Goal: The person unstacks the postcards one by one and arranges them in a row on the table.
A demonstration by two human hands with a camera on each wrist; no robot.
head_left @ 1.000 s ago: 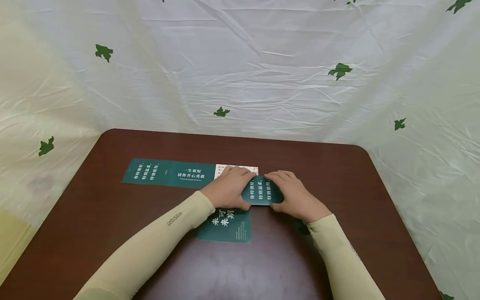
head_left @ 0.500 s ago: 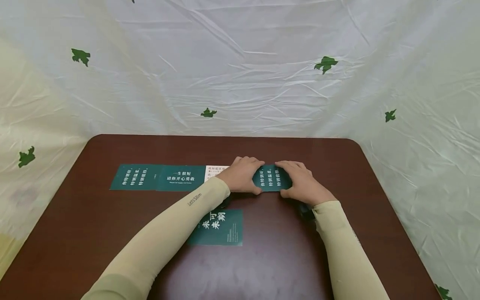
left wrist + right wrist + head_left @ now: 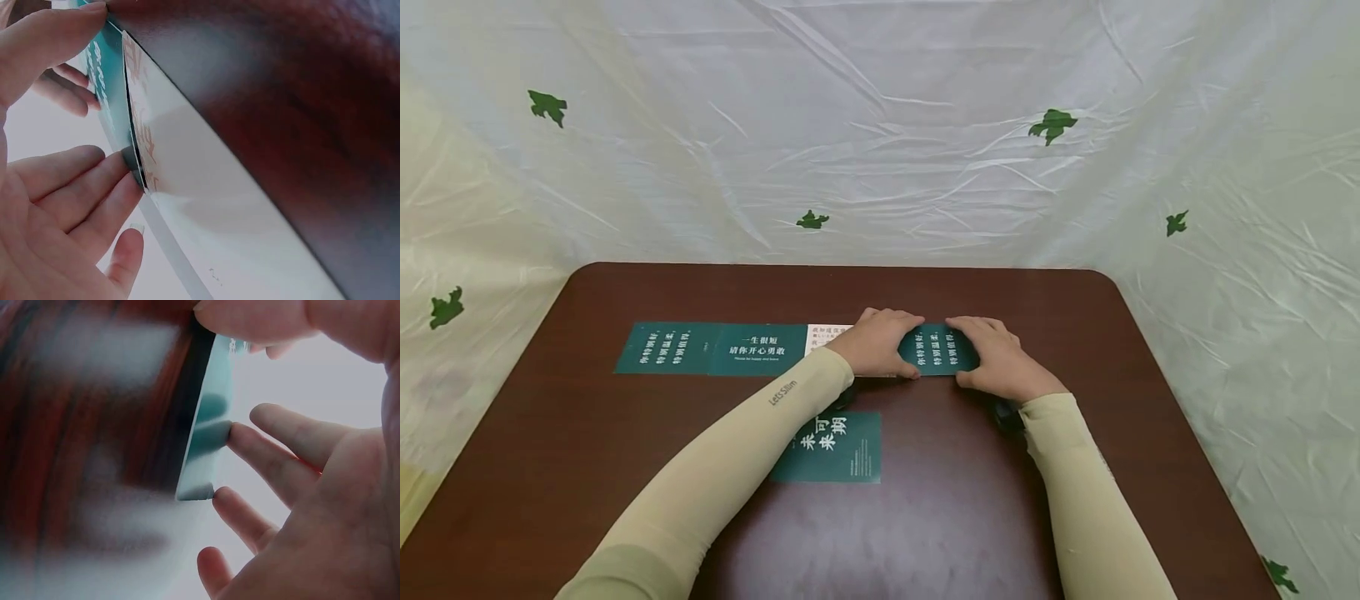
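Up top from the head view, the left hand (image 3: pixel 880 342) and right hand (image 3: pixel 992 360) pinch one green card (image 3: pixel 937 350) (flat on the brown table (image 3: pixel 1112 350)). Left wrist view: fingers (image 3: pixel 75 181) touch its edge. Right wrist view: fingertips (image 3: pixel 250 434) touch it too.

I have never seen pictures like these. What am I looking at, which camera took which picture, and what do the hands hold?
There is no machine here: a person works with two bare hands at a brown table. The wide picture comes from a camera on the person's head, looking down. The two close pictures come from cameras worn on the wrists, so each shows one hand from very near.

The left hand and the right hand together hold a green card by its side edges, low on the table. Beside it lies a row: two green cards and a white card. Another green card lies nearer the person. A pale sheet with green shapes hangs behind.
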